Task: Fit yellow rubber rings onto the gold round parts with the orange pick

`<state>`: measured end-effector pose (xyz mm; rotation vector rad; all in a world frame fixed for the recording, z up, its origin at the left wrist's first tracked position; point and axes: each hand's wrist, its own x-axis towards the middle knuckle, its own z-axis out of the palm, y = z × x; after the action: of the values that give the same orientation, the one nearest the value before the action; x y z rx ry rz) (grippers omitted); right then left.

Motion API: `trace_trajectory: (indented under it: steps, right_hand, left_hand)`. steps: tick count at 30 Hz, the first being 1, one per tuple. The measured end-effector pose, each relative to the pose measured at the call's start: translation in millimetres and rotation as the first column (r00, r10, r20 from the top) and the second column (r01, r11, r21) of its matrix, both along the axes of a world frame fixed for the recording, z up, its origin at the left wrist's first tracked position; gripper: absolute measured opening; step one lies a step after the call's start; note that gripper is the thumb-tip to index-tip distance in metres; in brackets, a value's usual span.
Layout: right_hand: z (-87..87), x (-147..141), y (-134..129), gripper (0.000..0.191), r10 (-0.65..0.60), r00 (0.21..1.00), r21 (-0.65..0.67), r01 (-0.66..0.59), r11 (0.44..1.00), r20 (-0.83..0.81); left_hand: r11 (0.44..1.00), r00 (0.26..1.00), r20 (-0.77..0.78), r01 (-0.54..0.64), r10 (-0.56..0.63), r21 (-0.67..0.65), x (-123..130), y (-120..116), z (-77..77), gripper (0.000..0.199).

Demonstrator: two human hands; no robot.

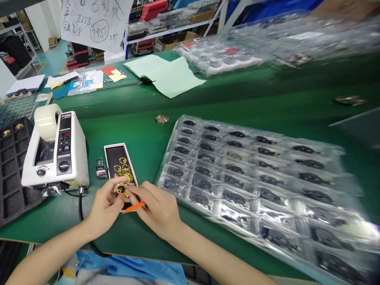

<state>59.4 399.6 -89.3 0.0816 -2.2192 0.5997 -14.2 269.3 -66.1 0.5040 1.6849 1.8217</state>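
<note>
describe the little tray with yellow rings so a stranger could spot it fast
On the green workbench, look between the white tape dispenser and the large clear blister tray of black parts. There a narrow white-edged black tray sits just past the person's left hand and right hand. Loose yellow rings on it set it apart.

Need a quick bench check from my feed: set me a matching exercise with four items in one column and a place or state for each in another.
Items:
1. Tape dispenser
2. Tally counter
3. Orange pick
4. Blister tray

Places or states:
A. Standing beside the black box
B. Filled with rows of black parts
C. Held in the right hand
D. Showing a red readout

Pairs: 1-D, 2-A, 3-C, 4-B
</note>
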Motion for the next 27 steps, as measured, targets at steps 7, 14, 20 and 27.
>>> trace_trajectory:
  steps: [7, 14, 20, 27]
  right_hand:
    - [4.0, -3.0, -0.2, 0.013, -0.003, 0.998, -0.092, 0.008, 0.996, 0.057]
    - [1.2, -4.7, 1.5, 0.013, -0.004, 0.999, -0.081, 0.007, 0.997, 0.042]
    - [6.0, -1.8, 3.0, 0.017, 0.158, 0.987, -0.222, -0.152, 0.963, 0.008]
    - [13.6, 1.0, 15.1, 0.019, 0.239, 0.932, -0.5, -0.075, 0.863, 0.273]
  left_hand:
    - [0.992, 0.968, -0.239, 0.049, -0.076, -0.115, 11.1, -7.0, -5.4, 0.046]
    - [0.973, 0.867, -0.455, 0.131, -0.205, -0.187, 10.0, -12.2, -9.2, 0.057]
    - [0.969, 0.819, -0.523, 0.156, -0.235, -0.192, 6.2, -11.4, -13.0, 0.055]
    - [0.995, 0.955, -0.283, -0.1, 0.088, -0.027, -12.9, -8.6, -0.7, 0.027]
